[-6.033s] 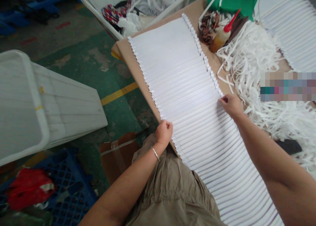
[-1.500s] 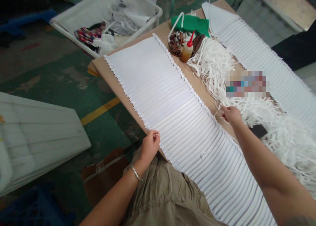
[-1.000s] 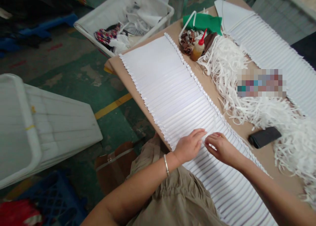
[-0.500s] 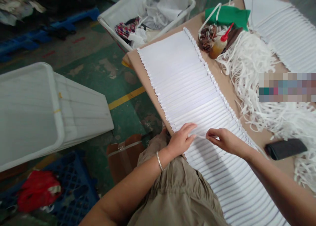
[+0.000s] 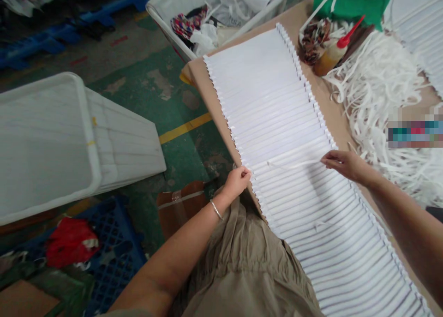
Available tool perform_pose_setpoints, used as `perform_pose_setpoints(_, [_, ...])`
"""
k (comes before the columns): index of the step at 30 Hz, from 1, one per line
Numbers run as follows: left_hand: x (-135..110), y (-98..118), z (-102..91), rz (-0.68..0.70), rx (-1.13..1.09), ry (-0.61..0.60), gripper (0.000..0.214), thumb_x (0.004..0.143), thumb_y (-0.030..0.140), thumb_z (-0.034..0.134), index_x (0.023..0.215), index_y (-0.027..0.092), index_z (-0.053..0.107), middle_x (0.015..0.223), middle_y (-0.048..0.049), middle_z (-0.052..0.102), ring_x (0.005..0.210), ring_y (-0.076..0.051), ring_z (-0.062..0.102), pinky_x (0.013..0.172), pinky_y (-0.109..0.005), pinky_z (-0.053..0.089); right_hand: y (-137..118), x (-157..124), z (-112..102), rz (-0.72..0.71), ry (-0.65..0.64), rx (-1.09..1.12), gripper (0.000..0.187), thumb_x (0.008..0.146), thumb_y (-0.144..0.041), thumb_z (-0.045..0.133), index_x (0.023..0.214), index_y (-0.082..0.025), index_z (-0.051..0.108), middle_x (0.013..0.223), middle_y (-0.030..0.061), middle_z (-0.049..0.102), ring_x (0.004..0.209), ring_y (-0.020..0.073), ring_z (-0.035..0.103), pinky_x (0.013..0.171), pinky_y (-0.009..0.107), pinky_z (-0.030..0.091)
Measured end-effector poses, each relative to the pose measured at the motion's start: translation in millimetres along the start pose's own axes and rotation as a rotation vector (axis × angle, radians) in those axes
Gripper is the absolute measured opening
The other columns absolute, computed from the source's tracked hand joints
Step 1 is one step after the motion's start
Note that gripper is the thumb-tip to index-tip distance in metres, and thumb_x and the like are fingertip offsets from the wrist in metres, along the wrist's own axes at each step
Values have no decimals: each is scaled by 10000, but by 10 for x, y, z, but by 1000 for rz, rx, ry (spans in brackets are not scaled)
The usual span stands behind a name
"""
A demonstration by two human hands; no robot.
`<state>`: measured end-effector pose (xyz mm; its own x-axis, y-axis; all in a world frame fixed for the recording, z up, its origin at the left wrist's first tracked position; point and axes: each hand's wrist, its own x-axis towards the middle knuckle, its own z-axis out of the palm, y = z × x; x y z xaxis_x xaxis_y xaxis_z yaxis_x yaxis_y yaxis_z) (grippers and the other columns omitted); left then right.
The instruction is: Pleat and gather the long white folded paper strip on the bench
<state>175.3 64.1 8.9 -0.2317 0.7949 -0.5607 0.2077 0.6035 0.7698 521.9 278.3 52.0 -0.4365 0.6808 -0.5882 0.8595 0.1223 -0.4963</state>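
A long run of overlapping white sheets (image 5: 277, 123) lies across the brown board (image 5: 337, 123). My left hand (image 5: 238, 181) is closed at the near left edge of the sheets, pinching one end of a thin white strip (image 5: 294, 164). At the right edge my right hand (image 5: 342, 162) pinches the strip's other end. The strip is stretched across the sheets between both hands.
A heap of white paper strips (image 5: 377, 95) lies right of the sheets, with a red-capped glue bottle (image 5: 330, 54) and green cloth (image 5: 353, 3) behind. White bins (image 5: 51, 141) (image 5: 166, 3), a blue crate (image 5: 110, 243) and a cardboard box (image 5: 180, 206) stand on the green floor to the left.
My hands were together over the middle of the sheets, holding a strip; they have drawn apart to the left and right edges, stretching the strip across. The camera tilted.
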Motion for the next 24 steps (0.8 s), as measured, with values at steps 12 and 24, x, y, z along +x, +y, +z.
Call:
perform_pose_setpoints(12, [-116, 602, 383, 145, -165, -331, 242, 947, 350, 546, 896, 168, 698, 735, -6, 673, 579, -111, 547, 578, -227, 442, -855, -188, -161, -171, -204, 3, 646, 870, -805, 503, 908, -201, 730, 807, 54, 702, 714, 168, 563, 677, 306, 433])
perform_pose_setpoints(24, [111, 21, 195, -127, -144, 75, 188, 860, 254, 597, 686, 201, 549, 527, 57, 564, 455, -98, 496, 515, -224, 376, 107, 346, -86, 39, -19, 8, 812, 667, -946, 564, 858, -168, 699, 731, 73, 670, 695, 187, 561, 696, 349, 427])
